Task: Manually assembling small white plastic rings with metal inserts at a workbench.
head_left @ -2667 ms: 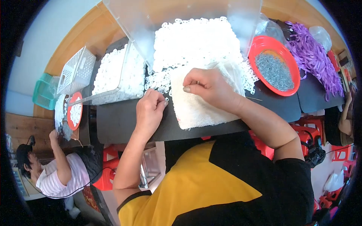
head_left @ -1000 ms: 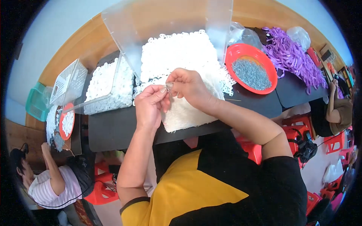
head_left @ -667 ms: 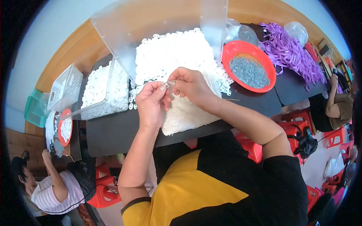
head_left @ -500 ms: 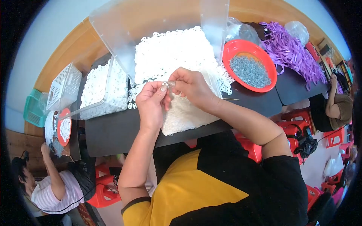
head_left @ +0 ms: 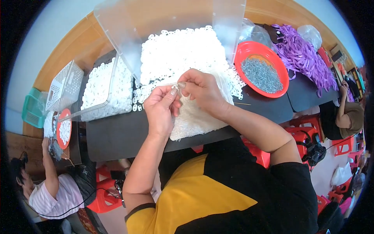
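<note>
My left hand (head_left: pixel 161 107) pinches a small white plastic piece (head_left: pixel 175 87) between thumb and forefinger, above a cream towel (head_left: pixel 194 125). Right beside it, my right hand (head_left: pixel 204 93) has its thumb and fingertips pressed together at the piece; whatever they grip is too small to make out. Just beyond both hands lies a heap of similar white plastic pieces (head_left: pixel 183 54) in a large clear bin (head_left: pixel 120 39) tipped toward me. More of these pieces are spilled on the dark table (head_left: pixel 117 136).
At the right, a red basin (head_left: pixel 240 54) holds many small metal parts (head_left: pixel 261 76), with purple ribbons (head_left: pixel 302 58) beyond. To the left stand a second clear bin (head_left: pixel 109 93) of white pieces and a white basket (head_left: pixel 62 91). A co-worker (head_left: pixel 58 191) sits at the lower left.
Both hands stay together at the white piece, with only slight finger movement. The view has shifted a little. The co-worker's arm at the left has moved slightly.
</note>
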{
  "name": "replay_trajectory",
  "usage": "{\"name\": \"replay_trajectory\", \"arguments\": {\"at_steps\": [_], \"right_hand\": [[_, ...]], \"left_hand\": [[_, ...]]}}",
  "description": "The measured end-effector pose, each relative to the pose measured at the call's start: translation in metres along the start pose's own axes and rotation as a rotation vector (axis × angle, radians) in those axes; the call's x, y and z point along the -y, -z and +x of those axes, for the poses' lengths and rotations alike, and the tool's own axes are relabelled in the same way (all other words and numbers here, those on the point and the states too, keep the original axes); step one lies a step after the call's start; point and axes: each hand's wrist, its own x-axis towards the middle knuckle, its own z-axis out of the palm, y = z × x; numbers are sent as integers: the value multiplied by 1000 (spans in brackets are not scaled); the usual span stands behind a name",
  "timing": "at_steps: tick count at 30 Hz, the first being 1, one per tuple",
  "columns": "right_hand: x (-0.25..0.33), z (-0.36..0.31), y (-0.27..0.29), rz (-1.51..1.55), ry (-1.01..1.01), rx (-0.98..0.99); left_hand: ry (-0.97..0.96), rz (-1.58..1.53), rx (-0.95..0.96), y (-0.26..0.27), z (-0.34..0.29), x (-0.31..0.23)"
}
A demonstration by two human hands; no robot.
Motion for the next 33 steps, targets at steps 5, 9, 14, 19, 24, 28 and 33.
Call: {"name": "replay_trajectory", "arguments": {"at_steps": [5,9,14,19,24,28,33], "right_hand": [[0,0,1,-22,-24,21],[-1,0,0,-44,-7,14],[0,0,-1,-90,13,14],[2,-2,-1,-81,25,0],[1,-2,-2,-83,13,7],[6,-6,-2,-128,0,25],[8,-8,-8,-146,36,8]], "left_hand": [[-6,-11,-1,1,0,0],[-5,-2,-6,-1,-2,-2],[-11,-6,-14,1,-3,-1],[-7,10,-29,0,-4,-2],[-7,36,-34,1,-5,-1],[0,47,-49,1,-6,0],[-31,2,-47,-3,-12,2]]}}
